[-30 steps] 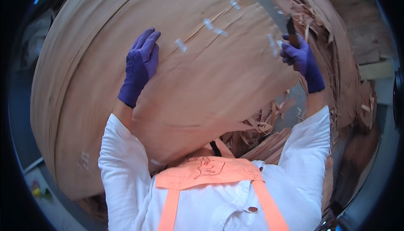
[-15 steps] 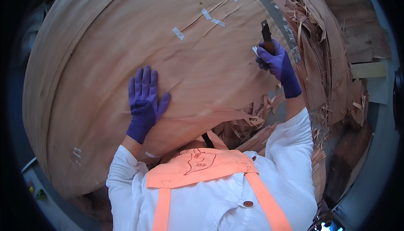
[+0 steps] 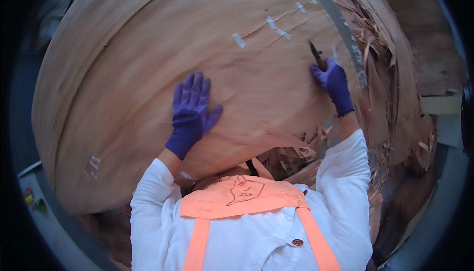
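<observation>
My left hand point(image 3: 190, 115), in a purple glove, lies flat on a large thin sheet of reddish-brown wood veneer point(image 3: 148, 58), fingers stretched out. Over the sheet's right side, my right hand point(image 3: 336, 85), gloved the same way, is closed round the brown handle of a knife point(image 3: 316, 53). Its dark blade points up and to the left. A pale strip of tape point(image 3: 335, 52) shows just beyond this hand. Several white tape pieces point(image 3: 239, 40) sit along splits in the veneer at the upper right.
Ragged veneer scraps point(image 3: 390, 83) are heaped along the right, past a grey strip point(image 3: 338, 19) at the sheet's edge. More torn pieces point(image 3: 291, 160) lie near my body. A pale board point(image 3: 439, 105) stands at far right; small coloured objects point(image 3: 35, 202) are at lower left.
The veneer and its tape pieces appear shifted rightward in view. The white piece by my right thumb no longer shows there. The knife now tilts more to the left; my left hand stays flat.
</observation>
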Tool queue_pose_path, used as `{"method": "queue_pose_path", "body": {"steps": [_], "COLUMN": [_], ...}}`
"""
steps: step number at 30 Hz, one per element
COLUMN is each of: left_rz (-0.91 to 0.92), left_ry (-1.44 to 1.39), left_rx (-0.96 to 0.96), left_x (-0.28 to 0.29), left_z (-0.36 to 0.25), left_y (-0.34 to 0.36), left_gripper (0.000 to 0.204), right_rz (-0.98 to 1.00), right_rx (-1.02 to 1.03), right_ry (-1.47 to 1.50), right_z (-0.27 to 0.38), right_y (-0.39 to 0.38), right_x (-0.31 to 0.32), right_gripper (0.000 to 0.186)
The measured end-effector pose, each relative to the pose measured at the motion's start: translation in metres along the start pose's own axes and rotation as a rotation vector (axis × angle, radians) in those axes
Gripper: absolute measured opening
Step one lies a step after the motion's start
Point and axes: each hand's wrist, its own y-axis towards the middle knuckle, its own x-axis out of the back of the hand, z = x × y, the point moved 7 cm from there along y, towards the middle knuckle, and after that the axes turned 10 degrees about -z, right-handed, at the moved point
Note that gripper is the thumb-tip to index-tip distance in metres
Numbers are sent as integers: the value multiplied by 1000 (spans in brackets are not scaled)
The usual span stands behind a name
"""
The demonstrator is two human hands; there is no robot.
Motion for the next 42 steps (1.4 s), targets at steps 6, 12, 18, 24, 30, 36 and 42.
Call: {"method": "queue_pose_path", "body": {"steps": [6, 12, 18, 24, 30, 36, 42], "left_rz": [-29, -62, -136, -428, -396, -390, -402], "left_ry": [-23, 8, -301, -29, 360, 510, 462], "left_rx": [-13, 44, 45, 240, 713, 847, 844], "left_x": [1, 1, -9, 78, 139, 190, 180], "left_z": [-2, 10, 12, 93, 312, 438, 440], "left_y": [5, -5, -2, -74, -237, -346, -386], "left_gripper": [70, 69, 64, 55, 54, 61, 59], "right_rz": [18, 197, 374, 149, -59, 27, 112], "right_rx": [-97, -266, -212, -296, -310, -344, -253], "right_ry": [-195, 416, 1082, 976, 931, 929, 858], "right_z": [-10, -18, -4, -40, -26, 19, 140], "right_y": [-10, -23, -3, -17, -88, -182, -251], "right_x": [15, 16, -32, -30, -13, -24, -62], "right_gripper": [49, 27, 17, 14, 19, 18, 13]}}
